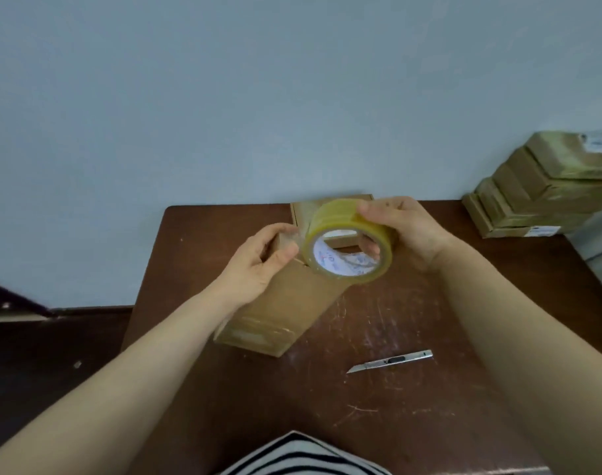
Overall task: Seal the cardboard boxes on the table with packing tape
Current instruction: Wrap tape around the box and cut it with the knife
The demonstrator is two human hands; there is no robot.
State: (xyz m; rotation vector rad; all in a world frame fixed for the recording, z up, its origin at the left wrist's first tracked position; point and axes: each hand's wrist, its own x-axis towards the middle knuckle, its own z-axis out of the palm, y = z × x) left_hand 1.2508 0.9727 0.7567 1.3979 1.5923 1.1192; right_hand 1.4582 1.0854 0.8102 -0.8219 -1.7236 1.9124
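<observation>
My left grip [265,260] is curled, thumb pinching toward the forefinger. Just right of it, my right grip [400,228] wraps closed, fingers hooked inward.

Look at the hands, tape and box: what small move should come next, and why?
Probably pull the tape roll away with the right hand, along the box: the left hand seems to pin the loose end on the box's upper edge.

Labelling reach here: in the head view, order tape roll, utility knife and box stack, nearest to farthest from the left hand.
1. tape roll, just right of the left hand.
2. utility knife, on the table, lower right.
3. box stack, far right corner.
</observation>
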